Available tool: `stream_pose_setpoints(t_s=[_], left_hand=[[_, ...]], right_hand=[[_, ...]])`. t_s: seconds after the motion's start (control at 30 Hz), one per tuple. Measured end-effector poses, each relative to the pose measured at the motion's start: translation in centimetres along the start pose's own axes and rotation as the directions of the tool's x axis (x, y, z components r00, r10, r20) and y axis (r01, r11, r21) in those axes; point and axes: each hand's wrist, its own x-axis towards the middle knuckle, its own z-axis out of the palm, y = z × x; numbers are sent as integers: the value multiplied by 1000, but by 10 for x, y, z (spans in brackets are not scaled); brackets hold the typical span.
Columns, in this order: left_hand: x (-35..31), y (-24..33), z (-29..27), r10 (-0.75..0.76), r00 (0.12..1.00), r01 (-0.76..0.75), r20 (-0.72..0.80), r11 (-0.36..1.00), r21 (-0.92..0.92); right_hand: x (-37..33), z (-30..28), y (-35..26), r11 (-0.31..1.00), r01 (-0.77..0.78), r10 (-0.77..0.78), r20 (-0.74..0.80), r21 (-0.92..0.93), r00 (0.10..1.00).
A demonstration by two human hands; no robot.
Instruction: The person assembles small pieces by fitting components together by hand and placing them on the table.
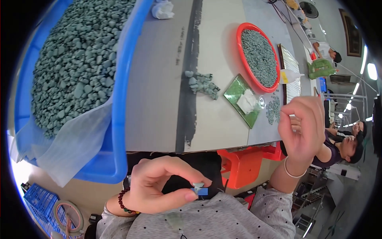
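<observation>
In front of my body, my left hand (159, 185) pinches a small grey-green piece (197, 185) between thumb and forefinger. A small blue rectangle (203, 191) shows right beside that piece; I cannot tell whether it is attached. My right hand (304, 127) is raised over the right side of the table, its fingers curled and pressed together. Whatever it may hold is hidden. Nearest to it lies a loose scatter of small grey-green pieces (273, 109). A green square tile (234, 89) bearing a crumpled white tissue (247, 102) lies left of them. Farther left rests a cluster of grey-green pieces (202, 84).
A big blue bin (124, 79) of grey-green pieces, with a translucent liner (79, 147), fills the left. A red basin (241, 49) of pieces and a white squeeze bottle (290, 76) stand at the right. Red stools (244, 169) are below the table edge. Other people are at the far right.
</observation>
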Motion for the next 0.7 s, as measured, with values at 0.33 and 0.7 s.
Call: stream_pose_setpoints(t_s=[0.33,0.7], left_hand=[[18,-18,9,103,994,-107,29,978,181],[15,-24,9,-47,994,44,104,999,31]], right_hand=[[-37,15,25,982,32,9,214,-184,977],[-25,14,26,975,147,-82,346,-166,935]])
